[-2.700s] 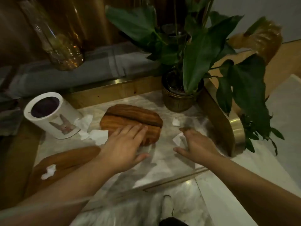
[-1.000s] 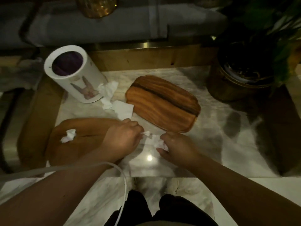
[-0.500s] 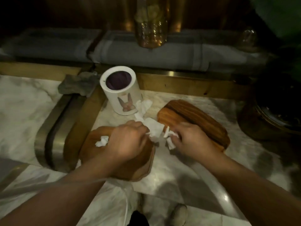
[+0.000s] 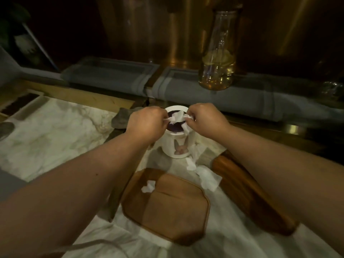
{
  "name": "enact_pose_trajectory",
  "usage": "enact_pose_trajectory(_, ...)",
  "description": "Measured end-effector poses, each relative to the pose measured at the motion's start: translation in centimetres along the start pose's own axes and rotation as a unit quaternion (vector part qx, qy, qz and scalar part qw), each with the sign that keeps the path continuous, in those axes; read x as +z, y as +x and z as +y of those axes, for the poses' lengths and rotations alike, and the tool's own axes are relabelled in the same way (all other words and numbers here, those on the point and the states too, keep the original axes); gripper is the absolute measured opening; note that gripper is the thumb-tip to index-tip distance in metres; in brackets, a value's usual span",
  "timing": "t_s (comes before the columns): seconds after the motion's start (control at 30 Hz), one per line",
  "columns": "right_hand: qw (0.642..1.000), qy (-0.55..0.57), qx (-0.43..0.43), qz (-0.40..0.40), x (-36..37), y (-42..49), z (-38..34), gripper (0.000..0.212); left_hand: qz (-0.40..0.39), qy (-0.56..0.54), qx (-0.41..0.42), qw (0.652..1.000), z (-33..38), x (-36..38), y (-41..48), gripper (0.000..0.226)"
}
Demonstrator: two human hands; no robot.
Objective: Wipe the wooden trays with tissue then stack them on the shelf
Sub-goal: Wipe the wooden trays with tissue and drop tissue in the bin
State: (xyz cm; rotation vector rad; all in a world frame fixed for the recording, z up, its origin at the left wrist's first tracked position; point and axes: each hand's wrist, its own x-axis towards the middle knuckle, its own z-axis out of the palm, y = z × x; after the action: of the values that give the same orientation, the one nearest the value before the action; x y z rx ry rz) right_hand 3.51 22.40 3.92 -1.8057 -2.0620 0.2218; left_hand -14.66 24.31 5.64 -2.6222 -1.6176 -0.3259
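Observation:
Both my hands are over the mouth of a white cylindrical container (image 4: 178, 146) with a rabbit picture. My left hand (image 4: 147, 123) and my right hand (image 4: 204, 120) each pinch crumpled white tissue (image 4: 176, 117) above its dark opening. A flat wooden tray (image 4: 167, 207) lies on the marble top nearer to me, with a small tissue scrap (image 4: 148, 186) on its far left corner. A second, darker wooden tray (image 4: 249, 192) lies to the right, partly under my right forearm. Loose tissue pieces (image 4: 206, 177) lie between the trays.
A glass bottle (image 4: 217, 56) with yellowish liquid stands behind the container on a grey folded cloth (image 4: 111, 75). A crumpled grey rag (image 4: 121, 118) lies left of the container. A brass-edged wooden ledge (image 4: 83, 97) runs along the back of the marble top (image 4: 46, 136).
Both hands have lifted the gathered tissue pieces off the marble between the trays and carried them up over the white container's opening. The view has shifted left, away from the plant pot.

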Motion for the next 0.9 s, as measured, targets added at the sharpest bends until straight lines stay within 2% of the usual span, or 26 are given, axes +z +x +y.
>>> enact_pose_trajectory(0.23, 0.997, -0.052, 0.026, -0.048, 2.2, 4.2, 0.2, 0.02, -0.058, 0.002, -0.022, 0.998, -1.9, 2.5, 2.8, 0.023)
enact_pose_trajectory(0.33, 0.995, -0.071, 0.034, -0.068, 2.3, 4.4, 0.4, 0.038, -0.078, -0.033, 0.0, 0.996, -2.6, 3.3, 3.2, 0.026)
enact_pose_trajectory(0.4, 0.994, -0.085, 0.021, -0.072, 2.1, 4.0, 0.6, 0.051, -0.083, -0.051, 0.022, 0.995, -2.8, 3.4, 2.9, 0.037)
enact_pose_trajectory(0.5, 0.997, -0.047, 0.029, -0.044, 1.0, 2.3, 1.3, 0.059, -0.044, -0.055, 0.069, 0.995, -2.7, 3.0, 2.0, 0.055)
enact_pose_trajectory(0.6, 0.998, -0.017, 0.067, -0.008, 0.2, -1.3, 2.4, 0.041, 0.008, -0.04, 0.11, 0.993, -1.9, 2.5, 0.5, 0.054)
enact_pose_trajectory(0.67, 0.994, -0.017, 0.106, -0.037, 1.3, -4.5, 3.6, 0.03, 0.019, -0.043, 0.133, 0.99, -1.2, 2.5, -0.9, 0.05)
enact_pose_trajectory(0.73, 0.986, -0.022, 0.135, -0.099, 3.5, -7.7, 4.8, 0.027, 0.017, -0.056, 0.157, 0.986, -0.4, 3.0, -2.4, 0.045)
enact_pose_trajectory(0.83, 0.971, -0.068, 0.11, -0.201, 7.2, -10.7, 6.1, 0.028, -0.011, -0.072, 0.184, 0.98, 0.7, 4.6, -4.1, 0.038)
enact_pose_trajectory(0.9, 0.964, -0.098, 0.091, -0.228, 8.9, -11.4, 6.6, 0.034, -0.04, -0.073, 0.186, 0.979, 1.4, 6.1, -4.9, 0.035)
